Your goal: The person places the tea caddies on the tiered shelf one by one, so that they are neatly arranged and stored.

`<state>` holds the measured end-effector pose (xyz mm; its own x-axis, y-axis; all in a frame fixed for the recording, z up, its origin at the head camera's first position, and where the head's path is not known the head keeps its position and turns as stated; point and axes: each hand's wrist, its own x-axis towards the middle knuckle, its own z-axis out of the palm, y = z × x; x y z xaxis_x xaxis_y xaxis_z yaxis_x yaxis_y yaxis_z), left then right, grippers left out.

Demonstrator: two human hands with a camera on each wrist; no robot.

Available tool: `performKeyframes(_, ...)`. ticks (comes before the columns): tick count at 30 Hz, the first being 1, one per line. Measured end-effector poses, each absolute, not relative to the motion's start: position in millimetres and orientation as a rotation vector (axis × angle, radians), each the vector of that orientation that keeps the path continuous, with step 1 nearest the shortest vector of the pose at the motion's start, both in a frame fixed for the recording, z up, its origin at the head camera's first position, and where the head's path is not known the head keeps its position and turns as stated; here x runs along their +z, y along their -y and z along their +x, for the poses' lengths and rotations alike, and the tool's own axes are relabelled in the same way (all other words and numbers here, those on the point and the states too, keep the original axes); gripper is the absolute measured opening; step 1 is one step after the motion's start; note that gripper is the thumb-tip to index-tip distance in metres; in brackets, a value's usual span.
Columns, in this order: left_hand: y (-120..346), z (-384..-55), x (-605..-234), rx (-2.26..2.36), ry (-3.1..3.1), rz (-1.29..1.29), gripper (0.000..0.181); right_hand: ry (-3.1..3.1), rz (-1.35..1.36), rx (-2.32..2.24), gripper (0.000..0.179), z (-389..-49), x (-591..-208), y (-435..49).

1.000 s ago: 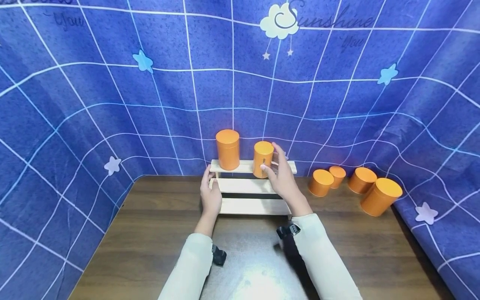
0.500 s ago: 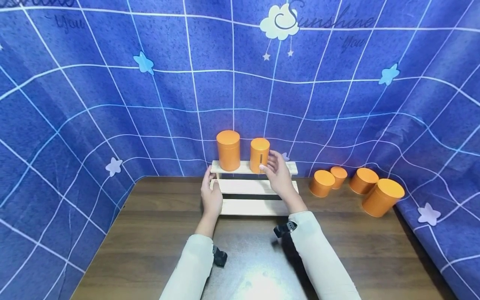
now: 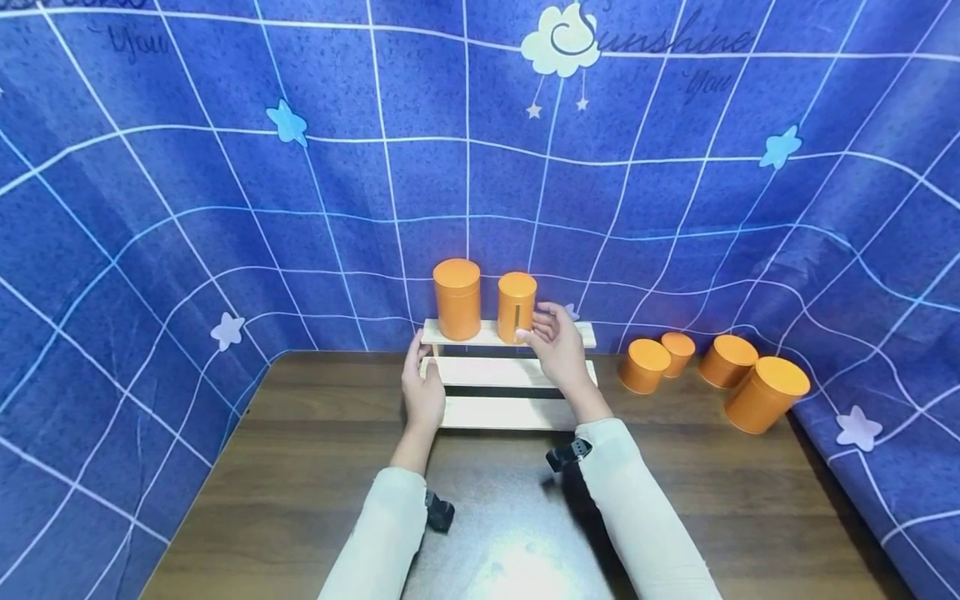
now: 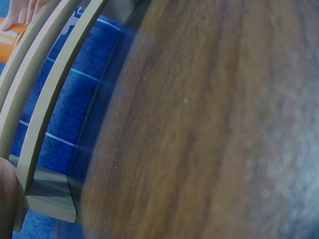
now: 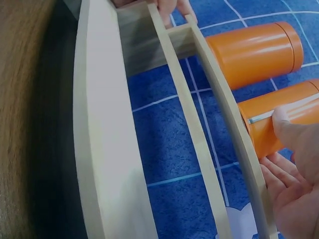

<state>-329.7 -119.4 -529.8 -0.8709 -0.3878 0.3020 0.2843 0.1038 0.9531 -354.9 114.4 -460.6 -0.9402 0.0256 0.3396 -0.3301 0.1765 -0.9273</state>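
A wooden three-tier rack (image 3: 495,372) stands at the back of the table. Its left end is held by my left hand (image 3: 423,390), thumb in front and fingers at the outer side. On the top tier, a large orange canister (image 3: 457,300) stands upright at the left. To its right stands a slimmer orange canister (image 3: 517,304) with a narrow upright strip on its front. My right hand (image 3: 561,350) holds this slimmer canister low on its right side. In the right wrist view the thumb (image 5: 281,119) lies on its wall, and its base meets the top board.
Several orange canisters stand on the table at the right: a short one (image 3: 644,367), a small one (image 3: 677,354), another short one (image 3: 727,361) and a tall one (image 3: 766,395). A blue patterned cloth (image 3: 337,183) hangs behind and beside the wooden table (image 3: 315,467).
My right hand has brought the slimmer canister slightly left and back onto the top tier, with only a small shift in the last half second. The left hand stays at the rack's end.
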Motion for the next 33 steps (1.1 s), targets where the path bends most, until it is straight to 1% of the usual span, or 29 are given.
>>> performKeyframes(11, 121.5, -333.1, -529.9, -1.839, 1.885, 0.092, 0.065, 2.205, 0.282, 1.75, 0.059, -353.0, -457.3, -111.3)
performKeyframes(18, 121.5, -333.3, -534.1, -1.86, 1.866, 0.084, 0.063, 2.201, 0.269, 1.73, 0.058, -354.6, -461.8, -110.6)
performKeyframes(27, 120.5, -329.8, -529.2, -1.855, 1.883, 0.113, 0.062, 2.224, 0.267, 1.718, 0.067, -355.1, -463.2, -111.1)
performKeyframes(33, 119.0, -329.6, -529.1, -1.845, 1.873, 0.096, 0.061, 2.212, 0.274, 1.72, 0.066, -355.9, -463.2, -111.9)
